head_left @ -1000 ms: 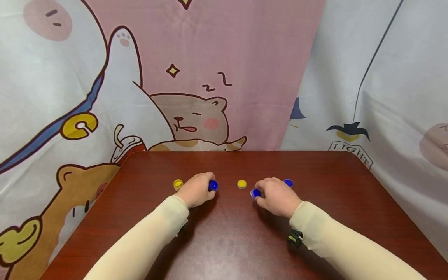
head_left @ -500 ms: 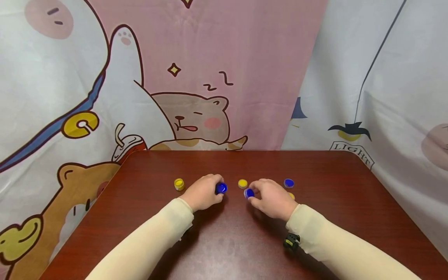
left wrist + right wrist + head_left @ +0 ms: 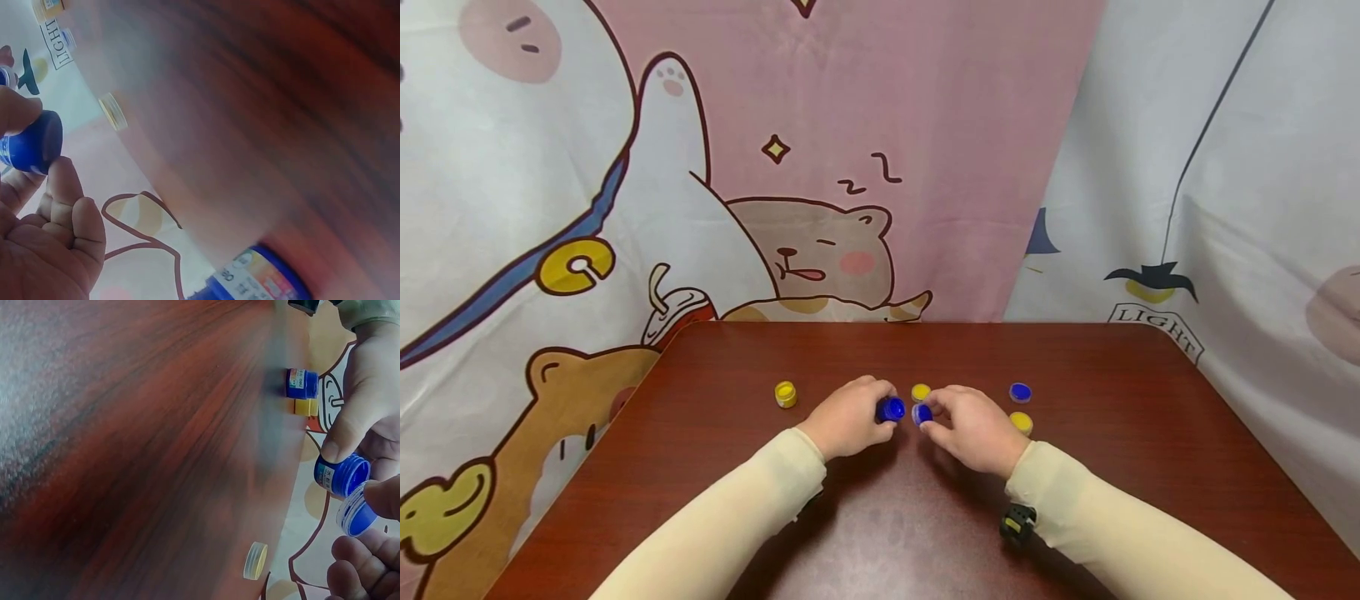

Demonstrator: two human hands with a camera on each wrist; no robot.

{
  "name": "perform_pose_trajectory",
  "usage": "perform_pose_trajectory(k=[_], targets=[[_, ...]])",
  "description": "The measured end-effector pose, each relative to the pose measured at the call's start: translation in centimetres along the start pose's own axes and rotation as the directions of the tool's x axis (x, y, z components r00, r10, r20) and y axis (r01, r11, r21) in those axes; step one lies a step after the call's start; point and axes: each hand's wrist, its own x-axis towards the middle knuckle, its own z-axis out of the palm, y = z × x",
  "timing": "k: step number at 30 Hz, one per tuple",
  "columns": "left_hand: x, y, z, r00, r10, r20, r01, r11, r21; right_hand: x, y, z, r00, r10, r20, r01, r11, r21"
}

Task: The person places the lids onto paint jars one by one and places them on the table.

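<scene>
My left hand (image 3: pixel 848 419) grips a small blue paint jar (image 3: pixel 891 409) between thumb and fingers, its uncovered mouth tilted toward the right hand. Blue paint shows inside the jar (image 3: pixel 357 478) in the right wrist view. Thumb and fingers of my right hand (image 3: pixel 976 429) pinch a blue lid (image 3: pixel 922 413), its clear rim turned to the jar. In the right wrist view the lid (image 3: pixel 356 515) lies very close to the jar's mouth; whether they touch I cannot tell. Another blue jar (image 3: pixel 259 275) stands on the table in the left wrist view, hidden in the head view.
An uncovered yellow paint jar (image 3: pixel 786 395) stands left of my left hand. A yellow lid (image 3: pixel 921 392) lies just behind the two hands. Right of my right hand are a blue lid (image 3: pixel 1020 392) and a yellow round piece (image 3: pixel 1021 422). A patterned curtain (image 3: pixel 955 167) hangs behind the table (image 3: pixel 880 517).
The left hand has carried the blue jar rightward and tipped its mouth to the right. The right hand has brought the blue lid leftward, narrowing the gap. The yellow piece at right has come into sight.
</scene>
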Motion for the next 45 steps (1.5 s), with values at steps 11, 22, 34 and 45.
perform_pose_trajectory(k=[11,22,34,45], targets=[[0.0,0.7,0.4,0.999,0.036,-0.001,-0.036,0.999,-0.009,0.0,0.0,0.2,1.0,0.007,-0.009,-0.007,1.0,0.028],[-0.1,1.5,0.7,0.996,0.087,-0.016,-0.087,0.996,0.018,-0.1,0.0,0.6,1.0,-0.004,-0.015,0.005,0.998,0.055],[0.0,1.5,1.1,0.992,0.12,-0.024,-0.119,0.992,0.05,-0.3,0.0,0.8,0.999,-0.037,-0.009,0.038,0.997,0.066],[0.1,1.7,1.1,0.991,0.128,-0.029,-0.126,0.991,0.05,-0.3,0.2,0.9,0.998,-0.058,-0.021,0.059,0.997,0.055]])
